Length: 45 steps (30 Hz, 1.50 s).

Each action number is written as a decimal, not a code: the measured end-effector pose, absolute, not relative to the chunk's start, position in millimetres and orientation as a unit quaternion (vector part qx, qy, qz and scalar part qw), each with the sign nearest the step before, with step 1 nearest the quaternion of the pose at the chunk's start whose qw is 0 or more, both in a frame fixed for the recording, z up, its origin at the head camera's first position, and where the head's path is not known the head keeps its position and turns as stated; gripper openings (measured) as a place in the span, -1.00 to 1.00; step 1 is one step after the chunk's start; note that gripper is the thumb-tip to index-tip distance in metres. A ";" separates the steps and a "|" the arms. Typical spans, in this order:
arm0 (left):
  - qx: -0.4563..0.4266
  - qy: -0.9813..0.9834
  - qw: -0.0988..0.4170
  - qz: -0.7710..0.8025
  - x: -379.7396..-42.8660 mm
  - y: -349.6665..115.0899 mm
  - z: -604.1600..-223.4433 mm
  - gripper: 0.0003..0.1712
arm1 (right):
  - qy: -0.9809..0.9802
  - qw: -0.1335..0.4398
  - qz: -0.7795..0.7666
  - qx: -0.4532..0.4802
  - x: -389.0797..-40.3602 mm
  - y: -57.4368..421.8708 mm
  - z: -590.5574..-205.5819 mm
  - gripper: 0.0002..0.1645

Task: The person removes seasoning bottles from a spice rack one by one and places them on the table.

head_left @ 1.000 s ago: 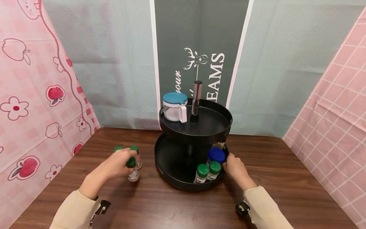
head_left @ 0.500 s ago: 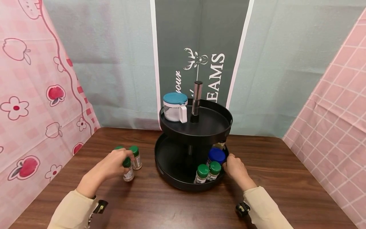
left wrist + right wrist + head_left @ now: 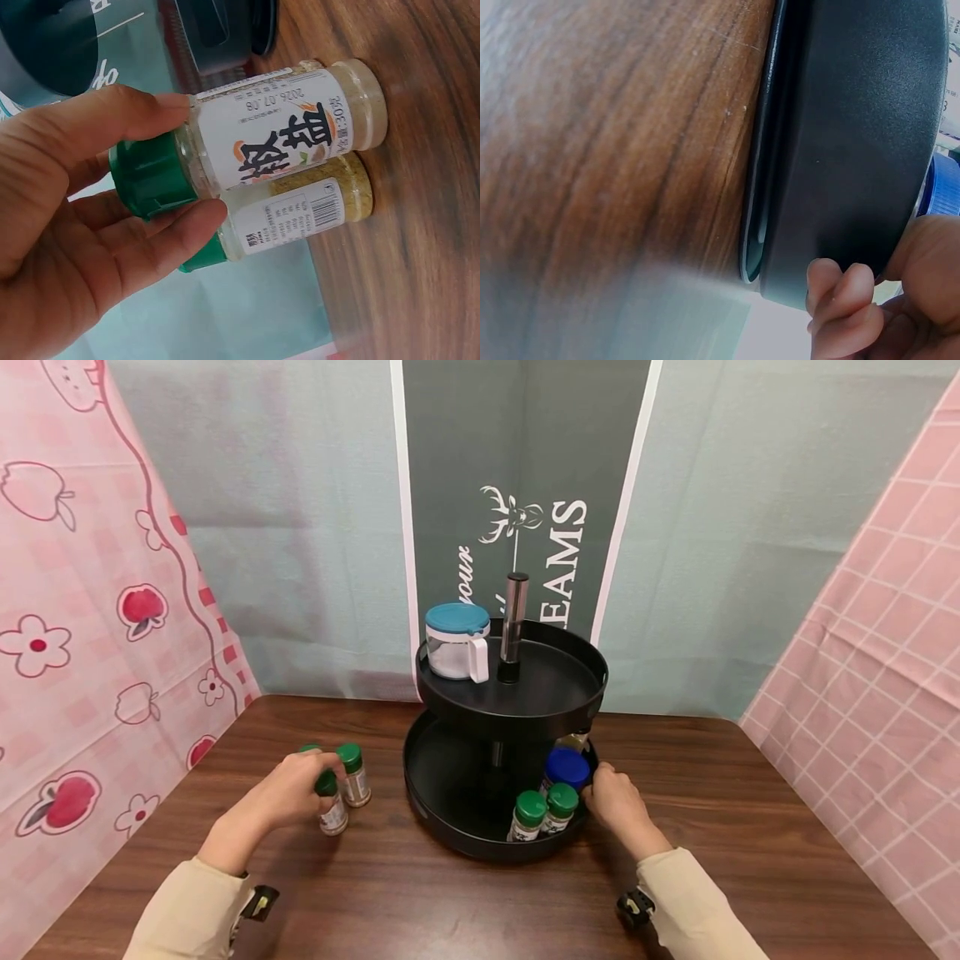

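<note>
In the head view my left hand [image 3: 281, 793] pinches a green-capped spice jar [image 3: 333, 820] that stands upright on the table. Its white label with black characters faces the left wrist camera, with thumb and fingers on either side of the cap end [image 3: 154, 176]. Close behind stands another green-capped jar [image 3: 356, 783]. Only the green cap [image 3: 309, 748] of one more shows past the hand. My right hand [image 3: 618, 802] grips the rim of the lower tray [image 3: 480, 846] of a black two-tier rack. In the right wrist view its fingers [image 3: 847, 322] curl against the tray's outer wall [image 3: 855, 135].
Two green-capped jars [image 3: 528, 818], a blue-lidded jar [image 3: 567, 768] and a partly hidden yellowish bottle [image 3: 576, 742] stand in the lower tray's right side. The upper tray [image 3: 517, 714] bears a teal-lidded clear pot [image 3: 457, 643] beside the central post [image 3: 514, 618].
My left hand has moved a little to the left with the spice jar, uncovering more of the jar behind it. The right hand stays on the tray rim.
</note>
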<state>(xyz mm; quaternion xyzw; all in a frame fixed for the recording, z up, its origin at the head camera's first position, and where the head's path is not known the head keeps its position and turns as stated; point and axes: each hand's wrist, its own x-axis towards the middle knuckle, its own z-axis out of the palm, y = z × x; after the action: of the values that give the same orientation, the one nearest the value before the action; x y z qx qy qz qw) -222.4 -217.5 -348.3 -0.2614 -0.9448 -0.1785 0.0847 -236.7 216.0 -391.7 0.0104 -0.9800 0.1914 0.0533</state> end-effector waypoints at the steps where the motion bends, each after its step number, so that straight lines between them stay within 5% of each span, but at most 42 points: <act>1: -0.260 -0.945 0.085 -0.180 -222.4 -217.9 -348.5 -0.69 | -0.980 0.055 0.191 0.010 -236.7 215.9 -391.8 -0.75; 45: -0.245 -0.955 0.055 -0.157 -210.2 -209.0 -321.9 -0.53 | -0.979 0.041 0.197 0.006 -235.9 216.3 -389.8 -0.64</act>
<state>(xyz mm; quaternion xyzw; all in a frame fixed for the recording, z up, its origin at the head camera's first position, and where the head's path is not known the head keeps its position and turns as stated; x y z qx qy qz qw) -210.2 -209.0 -321.9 -0.2452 -0.9552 -0.1566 0.0546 -235.9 216.3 -389.8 0.0063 -0.9794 0.1975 0.0410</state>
